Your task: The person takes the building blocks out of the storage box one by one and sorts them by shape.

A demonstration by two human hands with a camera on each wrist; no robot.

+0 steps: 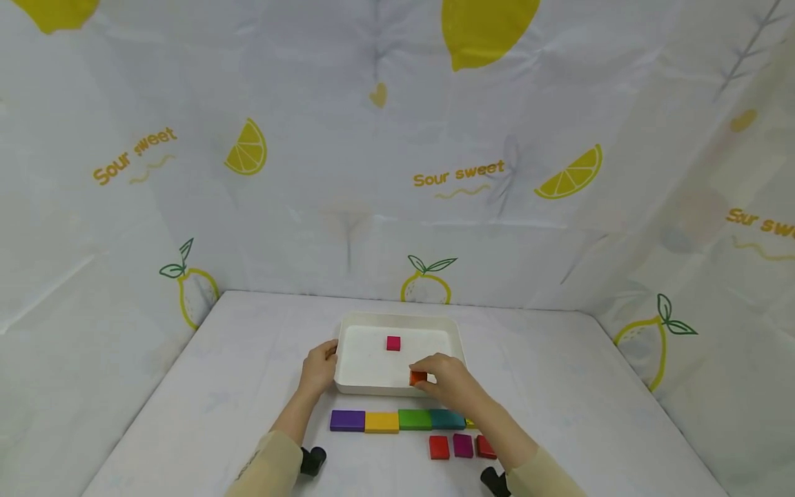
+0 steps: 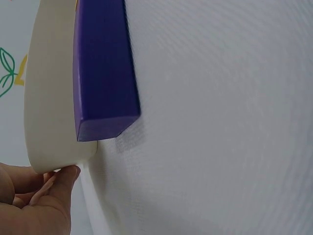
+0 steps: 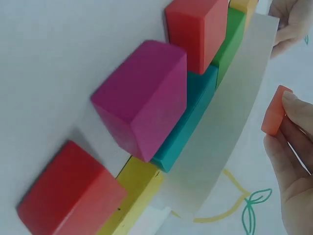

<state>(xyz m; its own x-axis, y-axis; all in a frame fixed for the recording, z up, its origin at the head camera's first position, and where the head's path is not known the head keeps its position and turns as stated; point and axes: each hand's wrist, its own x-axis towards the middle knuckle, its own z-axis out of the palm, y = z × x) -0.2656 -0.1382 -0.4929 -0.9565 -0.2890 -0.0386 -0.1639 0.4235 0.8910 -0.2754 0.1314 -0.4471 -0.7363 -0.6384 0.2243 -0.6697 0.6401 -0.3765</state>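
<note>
A white tray (image 1: 366, 359) lies on the table with a pinkish-red block (image 1: 393, 343) inside it. My left hand (image 1: 319, 368) holds the tray's left side; in the left wrist view its thumb and fingers meet the tray wall at a corner. Between thumb and fingertips, my right hand (image 1: 450, 379) pinches a small orange block (image 3: 275, 111) over the tray's front right part. The head view does not make clear whether that block touches the tray floor.
In front of the tray runs a row of blocks: purple (image 1: 348, 420), orange-yellow (image 1: 381, 422), green (image 1: 414, 419), teal (image 1: 447, 419) and a partly covered yellow one (image 1: 470, 423). Nearer me sit a red block (image 1: 439, 447), a magenta block (image 1: 462, 445) and a darker red block (image 1: 486, 446).
</note>
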